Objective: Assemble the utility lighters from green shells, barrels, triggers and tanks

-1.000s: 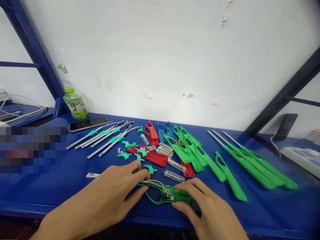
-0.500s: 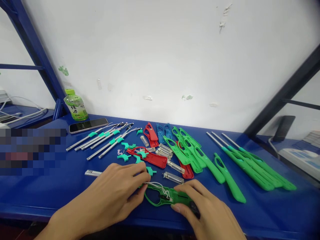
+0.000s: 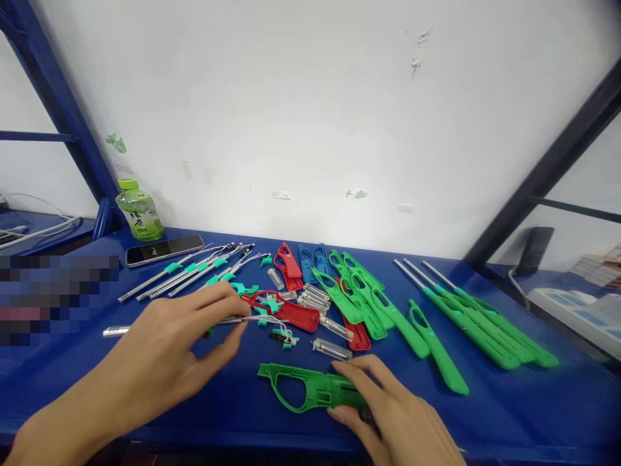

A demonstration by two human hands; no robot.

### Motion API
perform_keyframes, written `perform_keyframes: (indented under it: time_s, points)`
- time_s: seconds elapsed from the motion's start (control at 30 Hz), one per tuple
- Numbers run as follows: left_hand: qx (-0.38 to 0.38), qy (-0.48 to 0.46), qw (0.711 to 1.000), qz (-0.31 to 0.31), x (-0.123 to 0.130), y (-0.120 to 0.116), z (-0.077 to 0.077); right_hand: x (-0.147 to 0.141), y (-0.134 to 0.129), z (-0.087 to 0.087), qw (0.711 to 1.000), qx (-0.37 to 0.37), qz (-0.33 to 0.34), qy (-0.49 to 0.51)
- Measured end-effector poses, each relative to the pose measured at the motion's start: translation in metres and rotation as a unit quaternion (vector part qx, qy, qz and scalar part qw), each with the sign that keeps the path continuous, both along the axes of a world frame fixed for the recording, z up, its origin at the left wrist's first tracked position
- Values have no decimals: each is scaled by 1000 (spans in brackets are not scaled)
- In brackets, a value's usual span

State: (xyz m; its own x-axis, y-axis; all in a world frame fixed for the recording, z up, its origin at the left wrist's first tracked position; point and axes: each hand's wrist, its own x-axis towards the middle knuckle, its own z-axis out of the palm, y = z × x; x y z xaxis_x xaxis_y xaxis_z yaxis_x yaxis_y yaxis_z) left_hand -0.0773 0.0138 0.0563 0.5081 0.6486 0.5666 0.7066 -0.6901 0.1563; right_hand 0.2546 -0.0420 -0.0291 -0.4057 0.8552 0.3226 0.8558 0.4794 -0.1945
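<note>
Between its thumb and fingers, my left hand [image 3: 179, 343] pinches a metal tube [image 3: 116, 331] with white wires [image 3: 266, 319]. The tube's end sticks out to the left of the hand, and the wires end at a small black part [image 3: 282, 337] on the right. My right hand [image 3: 388, 408] grips the right end of a green handle half [image 3: 310, 388], its hollow side facing up. Something black shows under the right fingers, mostly hidden. A clear cylinder [image 3: 332, 349] lies just above the green half.
Red shells [image 3: 301, 315], blue shells [image 3: 307, 264], green shells [image 3: 398, 323] and several clear cylinders lie mid-table. Wired tubes [image 3: 162, 278], a phone [image 3: 165, 250] and a bottle [image 3: 140, 213] are at left. Green-handled rods [image 3: 480, 327] lie at right.
My left hand has moved left and up, lifting the tube and its wires out of the green half. My right hand still holds the green half. The view has shifted slightly.
</note>
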Motion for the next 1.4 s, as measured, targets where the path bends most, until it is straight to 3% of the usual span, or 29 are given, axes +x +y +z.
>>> perform_keyframes:
  time_s: [0.13, 0.23, 0.3, 0.37, 0.43, 0.57, 0.67, 0.77, 0.97, 1.07, 1.13, 1.23, 1.4]
  points:
    - [33, 1, 996, 78, -19, 7, 5, 17, -3, 22, 998, 1, 4, 56]
    - [34, -5, 992, 122, -31, 12, 6, 39, 7, 44, 992, 62, -69, 85]
    - [29, -2, 990, 140, -35, 14, 7, 56, 25, 56, 977, 101, -172, 80]
    - [24, 2, 989, 146, -38, 15, 8, 73, 50, 64, 956, 49, -287, 26]
    - [27, -1, 990, 138, -39, 17, 8, 88, 79, 69, 946, 16, -325, -1]
    - [3, -14, 990, 139, -40, 19, 7, 103, 124, 71, 938, -47, -340, -46]
    - [-19, -19, 993, 118, -38, 19, 4, 103, 139, 65, 940, -84, -324, -65]
    - [-24, -30, 995, 91, -34, 18, 2, 96, 135, 64, 953, -59, -292, -52]
    - [-21, -40, 998, 49, -22, 11, 3, 45, 76, 99, 980, 42, -187, 48]
    - [-21, -51, 998, 2, -11, 6, 4, 2, 45, 111, 985, 49, -46, 157]
    - [-30, -55, 998, -30, -3, 2, 4, -24, 34, 110, 979, 40, 25, 200]
    - [-33, -57, 996, -68, 8, -5, 4, -51, 30, 97, 975, -24, 70, 210]
    - [-41, -59, 993, -90, 14, -9, 1, -64, 33, 85, 974, -81, 57, 204]
